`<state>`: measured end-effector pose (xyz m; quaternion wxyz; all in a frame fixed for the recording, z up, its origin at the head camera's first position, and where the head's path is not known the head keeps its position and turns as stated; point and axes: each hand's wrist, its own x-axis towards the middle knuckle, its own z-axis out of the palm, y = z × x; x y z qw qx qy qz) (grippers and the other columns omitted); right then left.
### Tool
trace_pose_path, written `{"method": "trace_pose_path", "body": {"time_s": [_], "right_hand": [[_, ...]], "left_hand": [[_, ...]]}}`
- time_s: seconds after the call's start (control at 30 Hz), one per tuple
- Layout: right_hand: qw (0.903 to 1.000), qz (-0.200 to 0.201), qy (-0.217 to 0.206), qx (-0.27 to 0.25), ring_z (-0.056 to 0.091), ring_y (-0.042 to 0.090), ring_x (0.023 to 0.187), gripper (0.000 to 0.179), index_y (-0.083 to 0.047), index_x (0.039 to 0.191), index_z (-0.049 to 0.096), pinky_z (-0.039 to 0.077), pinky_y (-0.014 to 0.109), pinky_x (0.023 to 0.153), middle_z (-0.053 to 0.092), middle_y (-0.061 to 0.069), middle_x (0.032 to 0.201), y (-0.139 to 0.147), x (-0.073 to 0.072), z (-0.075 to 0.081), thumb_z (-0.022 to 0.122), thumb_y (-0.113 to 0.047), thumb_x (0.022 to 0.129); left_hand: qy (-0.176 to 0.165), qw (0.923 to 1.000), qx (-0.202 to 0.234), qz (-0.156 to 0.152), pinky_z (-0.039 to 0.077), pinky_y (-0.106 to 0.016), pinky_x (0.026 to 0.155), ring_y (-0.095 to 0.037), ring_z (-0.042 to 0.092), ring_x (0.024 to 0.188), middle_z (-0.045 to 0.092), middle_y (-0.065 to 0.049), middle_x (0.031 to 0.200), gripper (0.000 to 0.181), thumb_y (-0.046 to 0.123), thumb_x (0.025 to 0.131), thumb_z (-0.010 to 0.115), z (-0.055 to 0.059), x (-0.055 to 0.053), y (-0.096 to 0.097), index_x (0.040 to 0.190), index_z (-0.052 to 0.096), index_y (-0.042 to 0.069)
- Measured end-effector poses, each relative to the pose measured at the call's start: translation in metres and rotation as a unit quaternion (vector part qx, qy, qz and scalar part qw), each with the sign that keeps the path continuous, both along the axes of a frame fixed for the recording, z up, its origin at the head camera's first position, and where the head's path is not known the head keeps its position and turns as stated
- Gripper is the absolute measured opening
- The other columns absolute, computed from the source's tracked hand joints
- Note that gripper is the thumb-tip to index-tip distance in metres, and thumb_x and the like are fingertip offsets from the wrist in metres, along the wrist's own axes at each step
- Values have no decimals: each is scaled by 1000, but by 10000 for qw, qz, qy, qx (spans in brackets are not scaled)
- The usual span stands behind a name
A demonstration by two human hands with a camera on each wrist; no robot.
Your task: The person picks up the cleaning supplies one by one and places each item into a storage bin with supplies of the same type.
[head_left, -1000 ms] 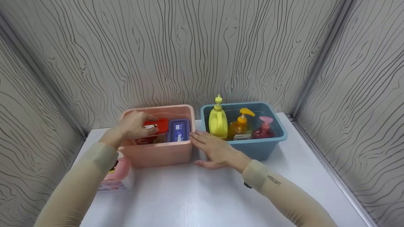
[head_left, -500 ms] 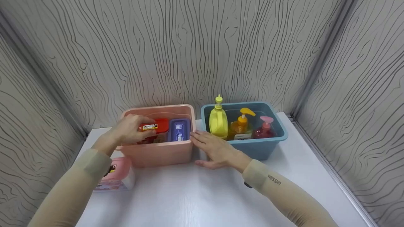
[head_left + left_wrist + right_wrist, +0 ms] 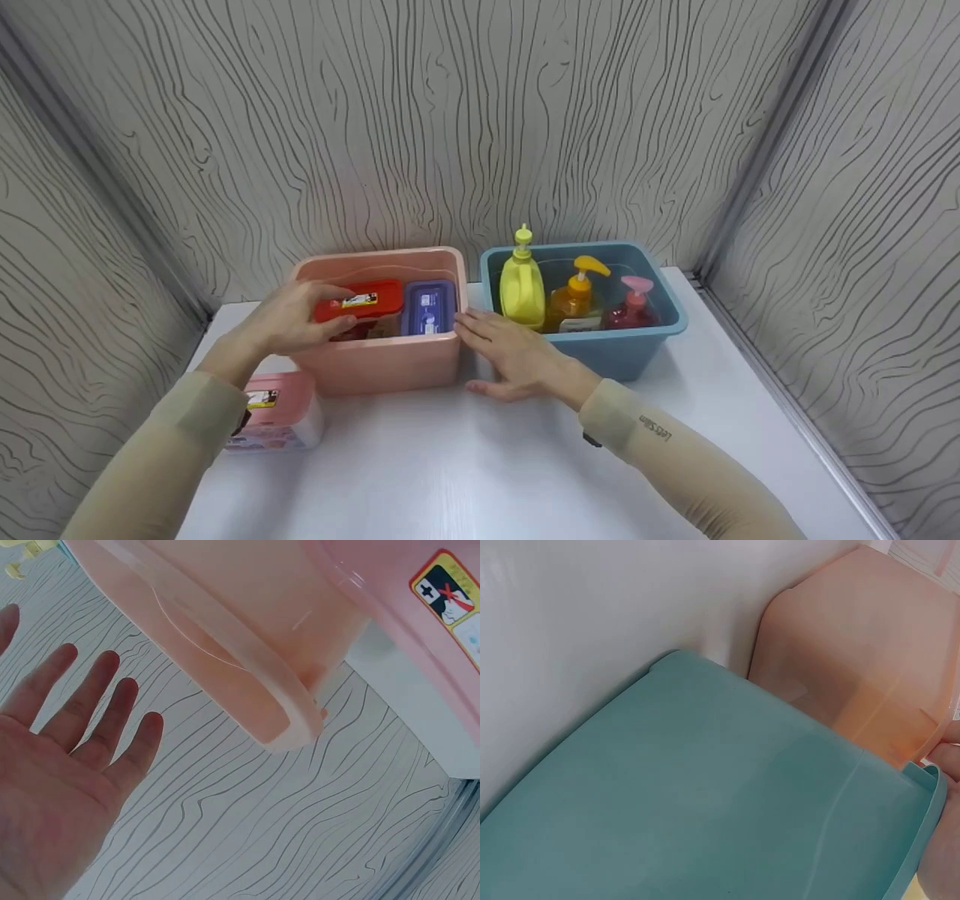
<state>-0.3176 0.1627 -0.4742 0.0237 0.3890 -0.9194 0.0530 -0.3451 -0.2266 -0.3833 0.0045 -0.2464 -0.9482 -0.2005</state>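
Note:
Over the left part of the pink bin (image 3: 375,367) is my left hand (image 3: 289,319), its thumb and fingers apart beside a red-lidded container (image 3: 384,295). In the left wrist view the palm and extended fingers of that left hand (image 3: 75,742) show nothing gripped. A container with a purple lid (image 3: 429,307) stands to the right of the red one inside the bin. My right hand (image 3: 514,356) has its fingers straight, with the fingertips touching the pink bin's right edge. The lower part of the red-lidded container is mostly hidden by the bin wall.
A blue-green bin (image 3: 607,356) holds a yellow jug-like pump bottle (image 3: 523,292), an amber pump bottle (image 3: 571,304) and a red one with a pink pump (image 3: 631,311). A pink-lidded box (image 3: 281,412) stands front left on the white table (image 3: 420,465). Patterned walls enclose the back and sides.
My left hand has drawn back left from over the red-lidded container, so more of its lid shows. The right hand has stayed at the pink bin's edge.

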Motion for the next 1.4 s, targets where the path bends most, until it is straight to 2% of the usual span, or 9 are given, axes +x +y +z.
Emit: {"method": "trace_pose_path", "body": {"time_s": [0.43,0.73,0.9,1.17,1.4], "right_hand": [[9999,63,-4,-78,24,29,178,95,-15,180,27,24,53,144,28,6,189,1,-2,-2,61,-64,106],[9999,48,-2,-100,25,29,177,95,-15,179,28,25,54,144,28,6,189,1,-1,-2,60,-65,106],[10000,32,-23,-64,23,28,178,95,-15,180,27,23,52,145,26,4,189,1,-1,-1,60,-64,106],[10000,26,-49,-79,23,28,178,94,-16,180,27,24,53,144,26,3,189,1,-1,-2,60,-65,106],[10000,23,-13,-92,24,29,178,94,-16,180,28,25,53,144,26,4,189,2,-1,-3,59,-65,106]], "left_hand": [[1,9993,247,282,50,-78,119,-44,61,146,69,-13,158,64,48,100,80,-8,24,-19,154,70,15],[279,9986,267,367,52,-78,115,-38,65,135,74,-11,150,58,50,102,79,-19,35,-33,149,74,16],[425,9976,363,399,52,-76,114,-41,68,132,77,-13,142,52,45,102,79,-25,43,-40,143,77,13],[608,9949,633,494,59,-69,105,-36,70,124,82,-4,132,40,47,103,79,-36,51,-55,133,82,21],[615,9923,691,829,57,-75,110,-37,69,129,80,-12,137,45,40,98,85,-45,64,-67,135,81,15]]}}
